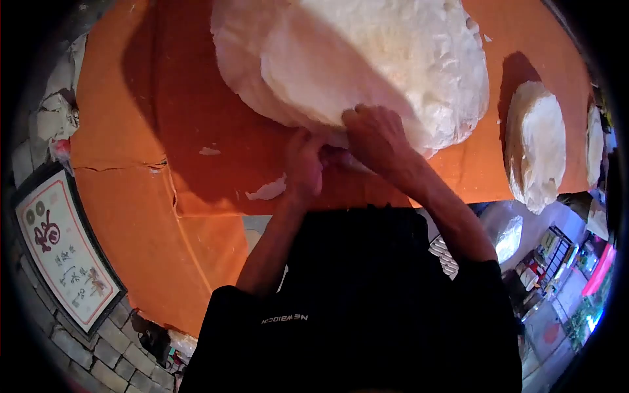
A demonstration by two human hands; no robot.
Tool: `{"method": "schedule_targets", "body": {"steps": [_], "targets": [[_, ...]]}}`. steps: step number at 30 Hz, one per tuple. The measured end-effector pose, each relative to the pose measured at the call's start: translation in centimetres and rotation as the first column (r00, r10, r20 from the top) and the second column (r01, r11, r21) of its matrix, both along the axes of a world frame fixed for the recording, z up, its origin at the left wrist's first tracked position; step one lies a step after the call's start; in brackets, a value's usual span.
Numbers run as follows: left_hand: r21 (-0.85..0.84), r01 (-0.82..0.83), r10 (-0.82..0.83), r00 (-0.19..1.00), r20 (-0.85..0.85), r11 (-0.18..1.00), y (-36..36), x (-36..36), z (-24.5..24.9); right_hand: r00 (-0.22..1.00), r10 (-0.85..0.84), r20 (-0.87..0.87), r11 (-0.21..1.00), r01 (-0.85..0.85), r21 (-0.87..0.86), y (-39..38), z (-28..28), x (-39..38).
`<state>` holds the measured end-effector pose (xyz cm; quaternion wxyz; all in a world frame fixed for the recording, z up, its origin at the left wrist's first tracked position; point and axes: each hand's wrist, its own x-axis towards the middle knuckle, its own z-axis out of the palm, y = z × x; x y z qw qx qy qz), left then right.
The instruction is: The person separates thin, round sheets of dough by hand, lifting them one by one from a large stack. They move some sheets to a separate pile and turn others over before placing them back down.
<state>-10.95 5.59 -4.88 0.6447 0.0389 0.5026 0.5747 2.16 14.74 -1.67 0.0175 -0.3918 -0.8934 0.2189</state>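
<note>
A wide stack of thin, pale round sheets lies on the orange-covered table at the top centre. Both of my hands are at its near edge. My left hand has its fingers closed at the edge of the sheets, with the fingertips partly in shadow. Just to the right, my right hand is curled into a pinch over the rim of the stack, its knuckles on top. What lies between its fingers is too small to make out.
Pale scraps lie on the orange cover. A smaller pale stack stands at the right, another beyond it. A framed sign with writing leans at the left by a brick surface. Clutter fills the lower right.
</note>
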Motion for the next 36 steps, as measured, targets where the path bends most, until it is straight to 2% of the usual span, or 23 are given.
{"method": "schedule_targets", "body": {"steps": [2, 4, 5, 7, 8, 10, 11, 13, 17, 19, 20, 22, 23, 24, 26, 28, 29, 31, 32, 34, 36], "targets": [[0.006, 0.008, -0.008, 1.0, 0.016, 1.0, -0.3, -0.4, -0.3, 1.0, -0.01, 0.004, 0.998, 0.011, -0.054, -0.5, -0.4, 0.3], [0.145, -0.015, -0.008, 0.987, 0.159, 0.989, -0.5, -0.3, -0.9, 1.0, -0.013, -0.027, 0.998, 0.011, -0.065, -0.8, -0.1, 1.0], [0.144, -0.01, -0.014, 0.986, 0.165, 0.989, -0.8, -0.2, -0.7, 1.0, -0.019, -0.022, 0.998, 0.017, -0.065, -1.2, 0.0, 1.2], [0.133, -0.138, 0.092, 0.948, 0.306, 0.981, -0.4, -0.6, 0.0, 0.998, -0.049, 0.031, 0.997, 0.051, -0.062, -1.8, 0.3, 0.9], [0.134, -0.136, 0.09, 0.949, 0.304, 0.982, -0.2, -0.6, 0.4, 0.998, -0.052, 0.028, 0.997, 0.053, -0.061, -2.4, -0.1, 1.2], [0.122, -0.063, 0.051, 0.994, 0.097, 0.991, 0.3, -0.4, 0.8, 0.99, -0.023, -0.136, 0.991, 0.041, 0.124, -3.4, -0.8, 1.9], [0.119, -0.062, 0.051, 0.994, 0.097, 0.991, 0.5, -0.4, 0.5, 0.99, -0.024, -0.136, 0.992, 0.041, 0.122, -3.4, -0.9, 1.8], [0.123, -0.011, 0.025, 0.994, -0.11, 0.992, 0.8, -0.2, -0.1, 0.989, 0.002, -0.146, 0.98, 0.027, 0.197, -3.4, -0.6, 1.3], [0.092, -0.022, 0.037, 0.986, -0.161, 0.996, 1.5, 0.0, -0.2, 0.995, -0.098, -0.024, 0.965, 0.101, 0.242, -3.1, -1.8, 0.0], [0.098, -0.055, 0.054, 0.998, 0.01, 0.994, 1.1, -0.4, 0.8, 0.993, -0.054, 0.107, 0.993, 0.042, 0.11, -2.7, -2.0, 0.5], [0.109, -0.035, 0.033, 0.999, 0.021, 0.993, 0.8, -0.7, 0.5, 0.99, -0.076, 0.118, 0.991, 0.062, 0.122, -1.8, 0.1, 0.3], [0.322, -0.165, 0.018, 0.91, 0.413, 0.932, 0.1, -1.6, -0.7, 0.993, 0.017, 0.117, 0.973, 0.011, -0.232, -0.1, 4.2, -0.1], [0.348, -0.273, -0.019, 0.762, 0.647, 0.897, 0.2, -1.9, -0.2, 0.985, 0.042, -0.17, 0.999, -0.045, -0.018, -1.3, 4.7, 0.2], [0.355, -0.311, -0.055, 0.678, 0.733, 0.882, 0.4, -1.8, 0.1, 0.895, 0.126, -0.427, 0.976, -0.036, 0.214, -2.8, 5.2, 0.5], [0.367, -0.335, -0.083, 0.631, 0.771, 0.868, 0.8, -1.9, 0.7, 0.802, 0.194, -0.565, 0.946, -0.001, 0.324, -5.4, 4.5, -2.4], [0.386, -0.333, -0.062, 0.683, 0.728, 0.86, 1.1, -2.6, 1.1, 0.806, 0.289, -0.517, 0.957, -0.251, 0.144, -6.1, 8.7, -3.2], [0.396, -0.325, -0.042, 0.726, 0.687, 0.859, 1.1, -3.3, 1.2, 0.807, 0.284, -0.518, 0.959, -0.242, 0.149, -5.2, 11.0, -3.2], [0.403, -0.305, 0.025, 0.822, 0.569, 0.863, 0.6, -5.0, 1.2, 0.828, 0.329, -0.455, 0.891, -0.431, -0.14, -3.5, 14.8, -3.2], [0.397, -0.292, 0.067, 0.868, 0.491, 0.87, 0.4, -5.8, 1.1, 0.828, 0.326, -0.457, 0.892, -0.429, -0.141, -2.9, 15.6, -2.7], [0.364, -0.238, 0.149, 0.955, 0.257, 0.9, -0.3, -7.3, 1.1, 0.815, 0.08, -0.574, 0.922, -0.28, -0.268, -1.2, 16.8, -0.3], [0.316, -0.187, 0.191, 0.981, 0.018, 0.93, -0.9, -8.7, 1.0, 0.746, -0.153, -0.648, 0.906, -0.156, -0.393, 1.6, 17.3, 3.0]]}}
